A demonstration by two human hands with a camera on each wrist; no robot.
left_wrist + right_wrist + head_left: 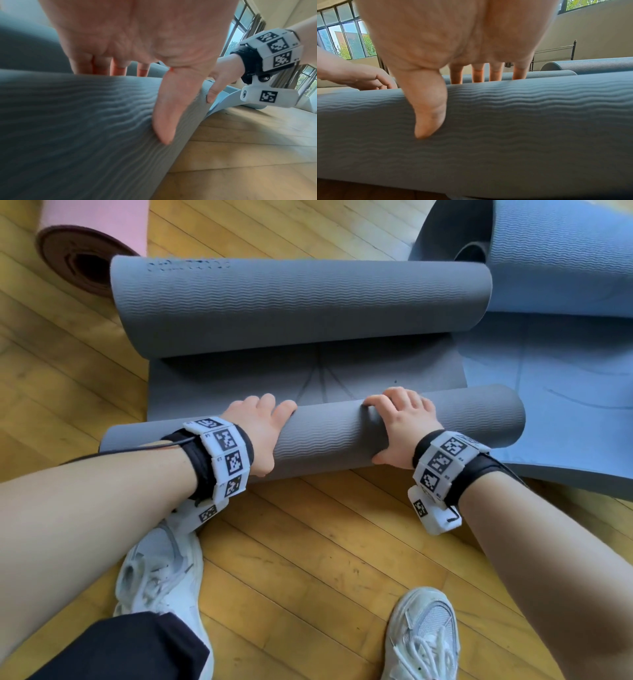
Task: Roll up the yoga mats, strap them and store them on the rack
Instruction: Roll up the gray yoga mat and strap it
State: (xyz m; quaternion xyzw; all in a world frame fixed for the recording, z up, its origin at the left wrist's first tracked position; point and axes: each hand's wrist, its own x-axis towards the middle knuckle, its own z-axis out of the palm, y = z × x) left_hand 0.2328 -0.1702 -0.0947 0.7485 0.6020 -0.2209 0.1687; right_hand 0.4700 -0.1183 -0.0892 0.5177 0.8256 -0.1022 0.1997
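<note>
Both hands are on the near roll of the grey yoga mat, which lies across the wooden floor just ahead of the person's white sneakers. The left hand drapes over the roll with fingers curved past its top and the thumb pressed against the near face; the right hand does the same further toward 3 o'clock, fingertips digging a small dent in the foam. The mat's far end, at 12 o'clock, curls up into a second, looser roll, with a flat stretch between.

The foam looks light, soft and springy, with a ribbed skin that should grip rather than slide. I'd judge it wants to uncoil, so spread hands near the middle, pressing down while rolling, suit it best.

A pink mat sits at 11 o'clock, a blue mat at 2 o'clock. A metal rack stands by the far wall.
</note>
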